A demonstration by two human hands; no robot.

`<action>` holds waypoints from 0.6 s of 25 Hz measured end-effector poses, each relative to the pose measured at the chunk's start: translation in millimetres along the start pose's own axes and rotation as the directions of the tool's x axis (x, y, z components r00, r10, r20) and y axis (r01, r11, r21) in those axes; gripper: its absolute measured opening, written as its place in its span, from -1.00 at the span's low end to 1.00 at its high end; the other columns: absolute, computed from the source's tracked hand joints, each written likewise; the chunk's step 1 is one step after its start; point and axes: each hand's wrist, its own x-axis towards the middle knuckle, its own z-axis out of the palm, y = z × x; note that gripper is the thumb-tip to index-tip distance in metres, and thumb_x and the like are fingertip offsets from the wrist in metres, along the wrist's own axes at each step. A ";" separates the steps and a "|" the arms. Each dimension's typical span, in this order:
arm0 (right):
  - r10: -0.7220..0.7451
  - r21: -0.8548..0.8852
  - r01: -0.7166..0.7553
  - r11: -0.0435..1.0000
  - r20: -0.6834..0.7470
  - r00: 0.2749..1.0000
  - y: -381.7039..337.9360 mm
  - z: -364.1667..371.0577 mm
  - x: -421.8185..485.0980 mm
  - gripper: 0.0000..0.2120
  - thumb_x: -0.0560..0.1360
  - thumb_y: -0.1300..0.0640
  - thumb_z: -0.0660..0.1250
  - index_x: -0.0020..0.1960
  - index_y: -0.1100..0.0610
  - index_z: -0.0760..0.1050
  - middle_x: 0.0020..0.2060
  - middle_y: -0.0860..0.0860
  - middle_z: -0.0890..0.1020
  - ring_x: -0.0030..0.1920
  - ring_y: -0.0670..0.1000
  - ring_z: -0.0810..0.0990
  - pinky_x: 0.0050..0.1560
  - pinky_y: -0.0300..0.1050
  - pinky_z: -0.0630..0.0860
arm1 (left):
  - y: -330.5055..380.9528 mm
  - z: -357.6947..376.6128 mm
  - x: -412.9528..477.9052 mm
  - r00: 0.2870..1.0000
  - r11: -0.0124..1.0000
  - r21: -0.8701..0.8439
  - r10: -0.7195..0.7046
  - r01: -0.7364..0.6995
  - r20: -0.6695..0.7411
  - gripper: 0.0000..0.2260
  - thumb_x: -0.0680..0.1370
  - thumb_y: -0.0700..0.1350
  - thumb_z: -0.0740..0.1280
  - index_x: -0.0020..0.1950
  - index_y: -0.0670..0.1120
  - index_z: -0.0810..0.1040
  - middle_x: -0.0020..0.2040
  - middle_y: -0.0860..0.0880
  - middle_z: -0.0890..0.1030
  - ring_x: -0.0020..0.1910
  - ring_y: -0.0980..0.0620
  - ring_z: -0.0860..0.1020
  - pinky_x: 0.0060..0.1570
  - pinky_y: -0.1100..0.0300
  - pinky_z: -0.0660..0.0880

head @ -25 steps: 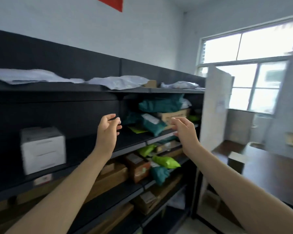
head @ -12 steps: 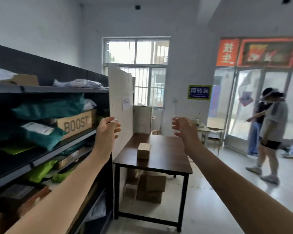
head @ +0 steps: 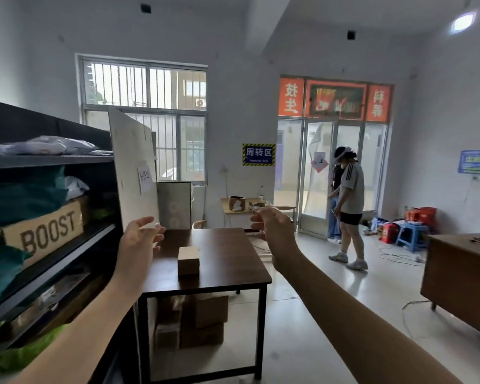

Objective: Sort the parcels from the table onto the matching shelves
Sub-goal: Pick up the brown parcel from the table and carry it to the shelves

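One small cardboard parcel (head: 188, 260) stands on the dark wooden table (head: 227, 261) ahead of me. My left hand (head: 139, 242) is raised above the table's left edge, fingers relaxed and holding nothing. My right hand (head: 272, 225) floats above the table's far right corner, fingers loosely curled, also holding nothing. Both hands are apart from the parcel. The dark shelving unit (head: 50, 273) on my left holds a BOOST carton (head: 47, 234), teal bags and green bags.
A white board (head: 135, 167) stands at the shelf's end beside the table. Cardboard boxes (head: 200, 320) are stacked under the table. Two people (head: 347, 206) stand near the glass door. A brown desk (head: 460, 278) is at the right. Cables lie on the floor.
My view has swung from the shelves to the right, bringing the table and the room into sight. Both hands stay raised and hold nothing; the table has drawn closer.
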 end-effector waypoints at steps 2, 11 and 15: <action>-0.003 -0.011 0.003 1.000 -0.002 1.000 4.7 10.9 -0.5 -0.83 0.57 0.18 0.22 -0.15 0.07 0.54 -0.18 0.05 0.59 -0.21 -0.02 0.54 -0.23 -0.20 0.45 | -10.0 -1.7 3.8 0.999 1.000 0.011 -0.015 0.015 0.032 -0.83 0.57 -0.16 0.21 0.17 -0.07 0.42 0.01 -0.11 0.57 0.06 -0.08 0.53 -0.02 0.14 0.44; -0.094 0.021 0.092 0.996 0.086 0.992 1.8 44.6 43.2 -0.86 0.55 0.17 0.24 -0.14 0.01 0.52 -0.13 0.07 0.61 -0.19 -0.05 0.55 -0.16 -0.16 0.46 | -19.9 21.7 51.3 0.996 0.997 0.068 0.026 -0.033 0.091 -0.81 0.59 -0.09 0.19 0.20 -0.04 0.41 0.05 -0.11 0.57 0.04 -0.03 0.55 0.00 0.15 0.46; -0.116 0.062 0.111 0.992 0.083 0.990 5.5 54.4 63.8 -0.83 0.56 0.19 0.23 -0.14 0.00 0.51 -0.18 0.05 0.59 -0.19 -0.03 0.55 -0.19 -0.21 0.46 | -16.5 29.7 71.5 0.996 0.997 0.046 0.055 -0.059 0.072 -0.82 0.59 -0.12 0.19 0.18 -0.05 0.42 0.01 -0.10 0.57 -0.01 -0.01 0.54 -0.04 0.17 0.45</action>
